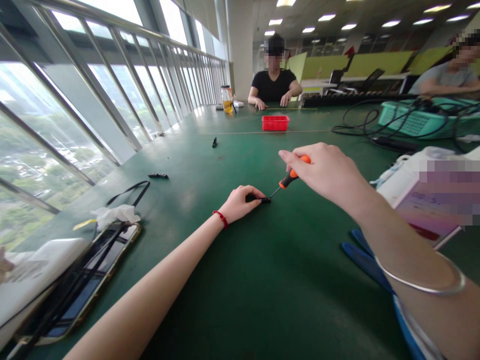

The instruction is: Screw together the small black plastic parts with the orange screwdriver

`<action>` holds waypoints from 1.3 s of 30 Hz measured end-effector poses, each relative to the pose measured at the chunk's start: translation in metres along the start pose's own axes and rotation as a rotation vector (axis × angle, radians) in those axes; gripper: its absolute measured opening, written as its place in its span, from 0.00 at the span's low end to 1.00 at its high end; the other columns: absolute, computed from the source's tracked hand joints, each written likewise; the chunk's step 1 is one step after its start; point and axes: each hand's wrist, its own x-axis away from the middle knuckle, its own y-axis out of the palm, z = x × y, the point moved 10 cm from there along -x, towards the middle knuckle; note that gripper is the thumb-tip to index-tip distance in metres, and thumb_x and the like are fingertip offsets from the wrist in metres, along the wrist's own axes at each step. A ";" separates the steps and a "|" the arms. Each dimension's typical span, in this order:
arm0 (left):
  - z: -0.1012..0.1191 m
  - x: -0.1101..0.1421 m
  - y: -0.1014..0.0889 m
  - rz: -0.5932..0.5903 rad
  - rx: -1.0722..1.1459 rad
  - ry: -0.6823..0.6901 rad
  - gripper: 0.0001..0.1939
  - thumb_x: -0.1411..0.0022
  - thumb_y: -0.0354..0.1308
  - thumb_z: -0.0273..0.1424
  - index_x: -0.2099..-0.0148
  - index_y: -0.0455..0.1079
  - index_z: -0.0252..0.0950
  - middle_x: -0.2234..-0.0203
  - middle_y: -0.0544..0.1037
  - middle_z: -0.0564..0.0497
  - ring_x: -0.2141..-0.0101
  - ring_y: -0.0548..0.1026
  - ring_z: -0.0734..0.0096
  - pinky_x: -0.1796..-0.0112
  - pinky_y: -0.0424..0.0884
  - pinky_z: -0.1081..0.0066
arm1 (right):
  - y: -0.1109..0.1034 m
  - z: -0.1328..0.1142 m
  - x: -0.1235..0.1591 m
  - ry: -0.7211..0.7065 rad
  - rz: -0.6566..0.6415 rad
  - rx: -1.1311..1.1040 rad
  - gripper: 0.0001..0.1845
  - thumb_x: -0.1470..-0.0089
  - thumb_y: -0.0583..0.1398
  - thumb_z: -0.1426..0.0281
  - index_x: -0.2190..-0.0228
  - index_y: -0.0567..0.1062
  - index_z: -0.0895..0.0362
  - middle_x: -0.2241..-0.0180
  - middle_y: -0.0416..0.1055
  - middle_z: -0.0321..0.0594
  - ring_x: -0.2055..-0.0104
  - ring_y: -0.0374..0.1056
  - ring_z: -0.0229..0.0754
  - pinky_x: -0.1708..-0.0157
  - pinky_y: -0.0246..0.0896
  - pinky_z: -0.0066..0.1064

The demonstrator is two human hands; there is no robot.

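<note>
In the middle of the green table, my left hand (240,204) is closed around a small black part (266,200), pressing it to the surface. Most of that part is hidden under my fingers. My right hand (318,167) grips a screwdriver (285,181) with an orange and black handle, held at a slant. Its thin metal shaft points down to the left, and the tip meets the right end of the black part. Whether the tip sits in a screw is too small to tell.
Farther off stand a red tray (275,123) and a small black piece (214,142); another black piece (158,176) lies left. A phone (80,280) rests at lower left. Blue-handled pliers or scissors (365,260), a box (431,200) and a teal basket (416,120) with cables occupy the right. A person (275,82) sits opposite.
</note>
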 end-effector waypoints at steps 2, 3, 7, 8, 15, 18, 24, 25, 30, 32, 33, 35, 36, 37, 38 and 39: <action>-0.001 0.000 0.000 0.000 0.005 -0.006 0.09 0.44 0.55 0.26 0.61 0.74 0.33 0.64 0.78 0.48 0.62 0.74 0.67 0.57 0.69 0.68 | -0.002 -0.001 0.000 -0.015 0.034 -0.019 0.13 0.50 0.55 0.58 0.70 0.73 0.52 0.76 0.71 0.37 0.76 0.62 0.41 0.77 0.47 0.30; -0.001 0.000 0.000 -0.001 0.005 -0.008 0.09 0.44 0.55 0.26 0.62 0.74 0.33 0.64 0.78 0.48 0.62 0.74 0.67 0.57 0.69 0.68 | -0.003 -0.002 0.000 -0.027 0.049 -0.038 0.12 0.53 0.57 0.60 0.66 0.72 0.52 0.75 0.71 0.36 0.76 0.62 0.40 0.76 0.48 0.30; 0.001 0.001 0.000 -0.002 0.003 0.015 0.07 0.44 0.55 0.26 0.63 0.73 0.33 0.64 0.78 0.49 0.62 0.74 0.68 0.57 0.69 0.68 | 0.003 -0.005 0.000 -0.064 0.004 -0.100 0.11 0.52 0.57 0.58 0.71 0.72 0.52 0.78 0.69 0.35 0.77 0.60 0.38 0.77 0.48 0.29; 0.002 0.001 0.000 -0.004 0.006 0.023 0.07 0.43 0.55 0.26 0.63 0.73 0.33 0.65 0.78 0.49 0.63 0.74 0.68 0.57 0.69 0.68 | 0.004 -0.005 0.001 -0.066 0.001 -0.103 0.13 0.50 0.55 0.57 0.75 0.72 0.52 0.79 0.68 0.35 0.78 0.59 0.38 0.77 0.48 0.30; 0.002 0.001 -0.001 0.005 0.007 0.035 0.06 0.43 0.56 0.27 0.63 0.73 0.34 0.65 0.78 0.49 0.63 0.73 0.68 0.56 0.69 0.67 | -0.004 -0.017 0.006 -0.116 0.088 -0.180 0.13 0.50 0.54 0.61 0.79 0.72 0.54 0.82 0.66 0.35 0.78 0.59 0.37 0.76 0.50 0.30; 0.000 0.001 -0.001 0.003 0.026 0.030 0.06 0.43 0.56 0.28 0.63 0.72 0.33 0.65 0.78 0.49 0.62 0.74 0.68 0.56 0.69 0.67 | 0.000 -0.022 0.008 -0.144 0.078 -0.190 0.13 0.50 0.54 0.62 0.78 0.73 0.54 0.81 0.67 0.35 0.78 0.60 0.37 0.76 0.50 0.29; 0.000 0.001 -0.001 0.002 0.059 0.052 0.06 0.43 0.57 0.28 0.63 0.72 0.33 0.65 0.78 0.48 0.63 0.74 0.68 0.57 0.70 0.67 | 0.007 -0.024 0.008 -0.166 0.069 -0.181 0.13 0.49 0.54 0.61 0.77 0.73 0.54 0.81 0.68 0.34 0.78 0.60 0.37 0.76 0.49 0.29; 0.000 0.001 -0.001 0.004 0.061 0.055 0.06 0.43 0.57 0.28 0.63 0.72 0.33 0.65 0.78 0.48 0.63 0.74 0.68 0.57 0.70 0.67 | 0.007 -0.024 0.008 -0.167 0.069 -0.180 0.13 0.50 0.54 0.61 0.77 0.73 0.54 0.81 0.68 0.35 0.78 0.61 0.37 0.76 0.49 0.29; 0.000 0.001 -0.001 0.001 0.083 0.058 0.06 0.43 0.57 0.29 0.63 0.72 0.33 0.66 0.78 0.48 0.63 0.74 0.68 0.57 0.70 0.67 | 0.007 -0.024 0.008 -0.161 0.077 -0.176 0.12 0.50 0.55 0.61 0.77 0.73 0.54 0.80 0.69 0.35 0.76 0.62 0.38 0.75 0.50 0.29; -0.001 0.001 -0.001 -0.002 0.091 0.051 0.06 0.43 0.57 0.29 0.63 0.72 0.33 0.66 0.78 0.48 0.63 0.74 0.68 0.58 0.70 0.67 | 0.007 -0.024 0.008 -0.166 0.072 -0.182 0.12 0.50 0.54 0.62 0.77 0.73 0.54 0.80 0.69 0.35 0.76 0.62 0.38 0.75 0.50 0.29; -0.002 0.001 -0.001 -0.002 0.093 0.046 0.06 0.43 0.57 0.29 0.63 0.72 0.33 0.66 0.78 0.48 0.63 0.74 0.68 0.58 0.70 0.67 | 0.008 -0.024 0.008 -0.169 0.070 -0.184 0.13 0.49 0.54 0.62 0.77 0.73 0.54 0.80 0.69 0.35 0.76 0.62 0.38 0.75 0.49 0.29; -0.003 0.001 -0.001 0.001 0.091 0.038 0.06 0.43 0.57 0.30 0.64 0.71 0.33 0.66 0.78 0.48 0.63 0.74 0.68 0.58 0.70 0.67 | 0.008 -0.025 0.009 -0.175 0.069 -0.189 0.13 0.49 0.54 0.62 0.77 0.73 0.54 0.80 0.69 0.35 0.76 0.62 0.37 0.75 0.49 0.29; -0.003 0.001 -0.001 0.004 0.087 0.036 0.06 0.43 0.57 0.30 0.64 0.71 0.33 0.66 0.77 0.48 0.64 0.74 0.68 0.58 0.70 0.67 | 0.007 -0.025 0.009 -0.176 0.072 -0.189 0.13 0.49 0.54 0.62 0.77 0.73 0.54 0.80 0.69 0.35 0.77 0.61 0.37 0.75 0.49 0.29; -0.003 0.001 -0.001 0.008 0.083 0.035 0.06 0.44 0.58 0.30 0.64 0.71 0.33 0.66 0.77 0.48 0.64 0.74 0.68 0.58 0.70 0.67 | 0.007 -0.025 0.009 -0.176 0.075 -0.188 0.13 0.49 0.54 0.62 0.76 0.73 0.54 0.80 0.69 0.35 0.77 0.61 0.37 0.76 0.49 0.29; -0.003 0.001 -0.001 0.010 0.079 0.034 0.06 0.44 0.58 0.30 0.64 0.71 0.33 0.66 0.77 0.48 0.64 0.74 0.68 0.58 0.70 0.67 | 0.007 -0.025 0.009 -0.176 0.076 -0.187 0.12 0.49 0.54 0.62 0.76 0.73 0.54 0.80 0.69 0.35 0.77 0.61 0.37 0.76 0.49 0.29; -0.003 0.001 -0.001 0.012 0.078 0.033 0.06 0.44 0.58 0.30 0.64 0.71 0.33 0.66 0.77 0.48 0.64 0.74 0.68 0.58 0.70 0.67 | 0.007 -0.025 0.009 -0.175 0.079 -0.185 0.12 0.50 0.55 0.62 0.76 0.74 0.54 0.80 0.69 0.35 0.77 0.61 0.37 0.76 0.49 0.29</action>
